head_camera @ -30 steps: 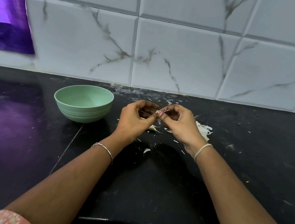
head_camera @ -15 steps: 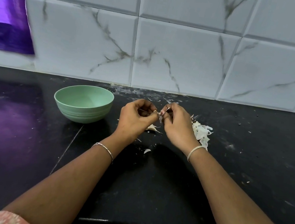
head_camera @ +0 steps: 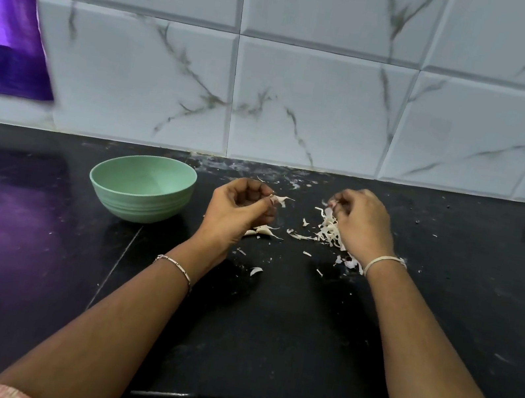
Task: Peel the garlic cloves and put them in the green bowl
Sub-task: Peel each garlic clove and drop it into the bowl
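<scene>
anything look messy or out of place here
Garlic skins litter the black counter, heaped beside the right hand, with stray flakes by the left hand, which pinches a garlic clove. The green bowl stands upright, no cloves visible inside.

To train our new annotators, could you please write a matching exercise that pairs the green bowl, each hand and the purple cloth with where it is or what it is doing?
Column 1
1. green bowl
2. left hand
3. right hand
4. purple cloth

Column 2
A. above the pile of garlic skins, pinching a pinkish scrap of skin
B. hanging at the upper left, by the tiled wall
C. pinching a garlic clove with a tail of skin
D. on the black counter, left of both hands

Pairs: 1-D; 2-C; 3-A; 4-B.
</scene>
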### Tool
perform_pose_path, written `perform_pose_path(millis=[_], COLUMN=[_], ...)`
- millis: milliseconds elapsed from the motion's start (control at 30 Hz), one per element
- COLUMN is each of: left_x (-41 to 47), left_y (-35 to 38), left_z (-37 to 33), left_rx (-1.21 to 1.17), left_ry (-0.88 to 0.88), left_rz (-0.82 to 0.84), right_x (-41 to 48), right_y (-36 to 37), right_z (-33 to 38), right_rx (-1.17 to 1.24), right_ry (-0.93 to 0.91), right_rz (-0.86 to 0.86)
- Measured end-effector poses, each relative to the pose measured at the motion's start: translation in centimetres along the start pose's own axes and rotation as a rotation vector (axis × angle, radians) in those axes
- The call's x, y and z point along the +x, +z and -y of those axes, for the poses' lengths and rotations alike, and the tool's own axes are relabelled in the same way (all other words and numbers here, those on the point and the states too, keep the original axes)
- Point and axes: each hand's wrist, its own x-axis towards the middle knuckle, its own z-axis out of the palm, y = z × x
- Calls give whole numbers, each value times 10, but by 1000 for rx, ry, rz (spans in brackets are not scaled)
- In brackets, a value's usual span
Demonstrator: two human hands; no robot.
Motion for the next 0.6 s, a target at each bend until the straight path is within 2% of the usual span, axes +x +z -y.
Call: perform_pose_path(millis=[100, 300, 500, 600], left_x=[-2, -2, -2, -3], left_y=[0, 0, -1, 0], left_z=[1, 3, 2, 0], left_rx=[-13, 17, 30, 47], left_ry=[-47, -78, -46, -19], left_rz=[47, 75, 79, 64], right_x=[2, 5, 5, 5], right_y=[-4, -8, -2, 3], right_z=[-8, -9, -9, -5], right_rx=[-14, -15, 65, 31], right_ry=[45, 116, -7, -59], right_rz=[44, -22, 61, 119])
